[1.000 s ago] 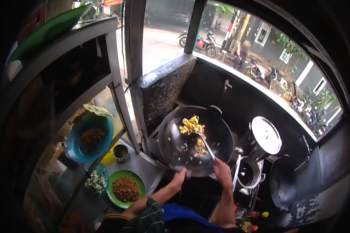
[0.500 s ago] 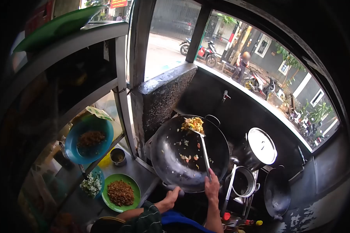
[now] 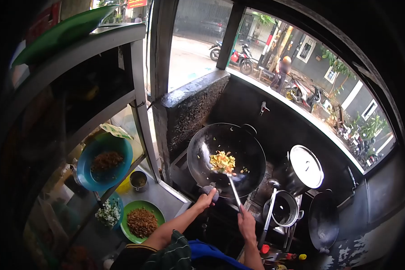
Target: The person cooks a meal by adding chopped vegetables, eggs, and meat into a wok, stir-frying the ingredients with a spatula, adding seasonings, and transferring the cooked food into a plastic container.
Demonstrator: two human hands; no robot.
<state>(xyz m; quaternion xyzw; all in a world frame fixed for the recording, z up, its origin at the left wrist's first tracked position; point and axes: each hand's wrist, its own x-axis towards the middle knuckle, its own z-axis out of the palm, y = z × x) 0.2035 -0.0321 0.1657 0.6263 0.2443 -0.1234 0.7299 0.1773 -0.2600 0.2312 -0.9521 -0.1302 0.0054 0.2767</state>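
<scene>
A large dark wok (image 3: 251, 150) stands at the middle of the cooking area. My left hand (image 3: 204, 201) is closed around a grey cloth (image 3: 210, 192) at the wok's near edge, probably over a handle that the cloth hides. My right hand (image 3: 246, 221) grips the handle of a long metal wok spatula (image 3: 235, 191). The spatula's blade reaches into the wok, at the near side of a heap of yellow-orange chopped food (image 3: 222, 161). Small bits of that food lie scattered on the wok's inner wall.
Right of the wok are a lidded pot (image 3: 305, 166), an open pot (image 3: 295, 211) with a ladle (image 3: 268, 216) and a second wok (image 3: 323, 220). On the left counter sit a green plate (image 3: 159, 215) of brown crumbly food, a metal cup (image 3: 138, 180) and a blue bowl (image 3: 86, 166).
The wok has shifted away from me, and my left hand has moved forward with it. The food has gone from the far rim to a heap at the wok's middle, and the spatula is lower.
</scene>
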